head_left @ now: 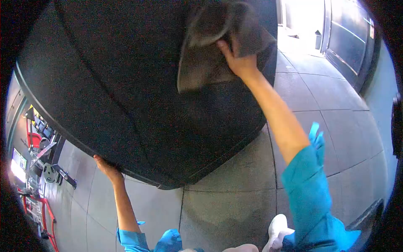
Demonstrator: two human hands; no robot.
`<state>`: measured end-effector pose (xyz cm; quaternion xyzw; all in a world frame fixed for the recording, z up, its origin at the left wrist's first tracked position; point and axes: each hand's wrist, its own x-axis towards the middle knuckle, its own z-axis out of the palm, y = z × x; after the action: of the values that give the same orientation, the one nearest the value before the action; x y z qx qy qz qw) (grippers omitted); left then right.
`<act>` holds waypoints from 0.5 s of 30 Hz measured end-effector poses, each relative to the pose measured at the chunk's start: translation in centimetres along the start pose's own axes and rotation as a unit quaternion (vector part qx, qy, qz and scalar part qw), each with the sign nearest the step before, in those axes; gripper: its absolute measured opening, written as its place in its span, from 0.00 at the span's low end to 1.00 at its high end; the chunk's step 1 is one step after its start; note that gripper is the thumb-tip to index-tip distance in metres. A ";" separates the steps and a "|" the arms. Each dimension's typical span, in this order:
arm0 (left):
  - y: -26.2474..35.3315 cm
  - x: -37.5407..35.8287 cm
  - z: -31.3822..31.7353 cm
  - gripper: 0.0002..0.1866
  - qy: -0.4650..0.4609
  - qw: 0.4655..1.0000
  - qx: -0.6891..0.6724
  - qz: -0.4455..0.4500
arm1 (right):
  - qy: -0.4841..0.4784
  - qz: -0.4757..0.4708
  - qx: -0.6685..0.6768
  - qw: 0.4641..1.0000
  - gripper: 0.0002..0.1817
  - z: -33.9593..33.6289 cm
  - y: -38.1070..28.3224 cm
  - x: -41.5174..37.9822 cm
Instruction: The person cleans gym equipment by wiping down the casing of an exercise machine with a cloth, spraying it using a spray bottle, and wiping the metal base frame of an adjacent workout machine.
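Note:
A large black, smooth-faced object [126,84] with rounded edges fills the upper middle of the head view; its exact kind is not clear. My right hand [243,64] presses a dark grey-brown cloth [205,65] against its upper right face. The fingers are partly covered by the cloth, which is bunched at the top and blurred by motion. At the lower left, my left hand [110,171] grips the rim of the black object, thumb on the near side and the other fingers hidden behind the edge.
Grey square tiles [231,168] make up the floor. Gym equipment with weight plates [50,173] and a red metal frame [48,214] stands at the left. A dark door [346,38] is open at the upper right, beside a pale wall [380,96]. My white shoe [277,229] shows below.

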<state>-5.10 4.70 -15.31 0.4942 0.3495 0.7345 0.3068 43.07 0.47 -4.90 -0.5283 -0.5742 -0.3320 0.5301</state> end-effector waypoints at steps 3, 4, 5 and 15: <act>-0.5 0.4 -0.3 0.37 -0.014 0.999 -0.052 -0.007 | 0.157 0.016 -0.130 0.979 0.28 2.6 1.2 -4.8; -0.7 0.8 -0.8 0.38 -0.028 0.999 -0.044 -0.007 | 0.145 0.046 -0.104 0.983 0.29 3.4 1.3 -7.3; -0.8 0.7 -0.5 0.38 -0.035 0.998 -0.048 -0.012 | 0.135 0.076 -0.077 0.985 0.30 4.1 1.3 -10.0; -1.0 1.6 -1.6 0.38 0.002 0.999 0.006 0.052 | 0.208 0.392 0.175 0.879 0.24 8.9 5.6 -30.2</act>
<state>-6.99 6.23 -15.73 0.5120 0.3282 0.7485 0.2644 42.52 2.39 -36.81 -0.5275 -0.2452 -0.0937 0.8080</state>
